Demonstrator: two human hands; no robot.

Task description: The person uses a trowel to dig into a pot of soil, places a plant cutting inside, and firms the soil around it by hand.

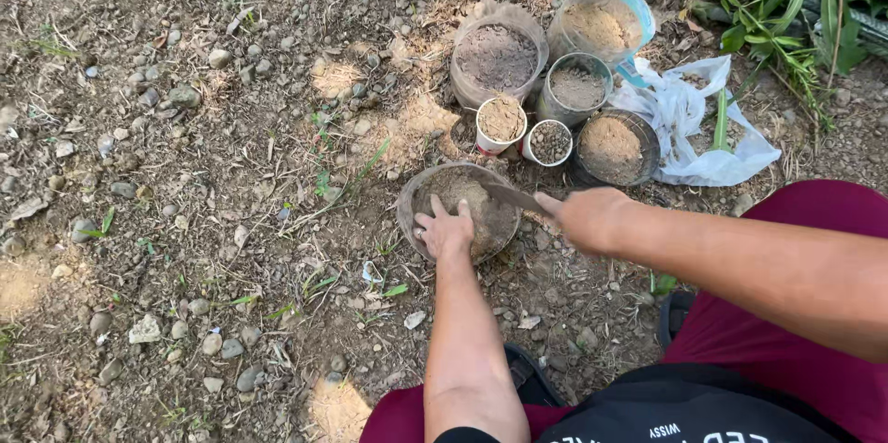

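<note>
We crouch over stony, dry ground [185, 175] with weeds at its far right corner. Our left hand [446, 230] lies spread flat on the soil in a round pot [412, 198] near the middle of the ground. Our right hand [592, 218] grips a trowel [509, 195], its blade over the pot. Beyond it stand soil-filled containers [498, 59], two small cups [502, 121] and a white plastic bag [689, 119].

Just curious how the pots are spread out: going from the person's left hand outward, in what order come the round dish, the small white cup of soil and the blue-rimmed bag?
From the left hand:
1. Round dish, under the hand.
2. Small white cup, just behind the dish.
3. Blue-rimmed bag, farthest back, to the right.
</note>
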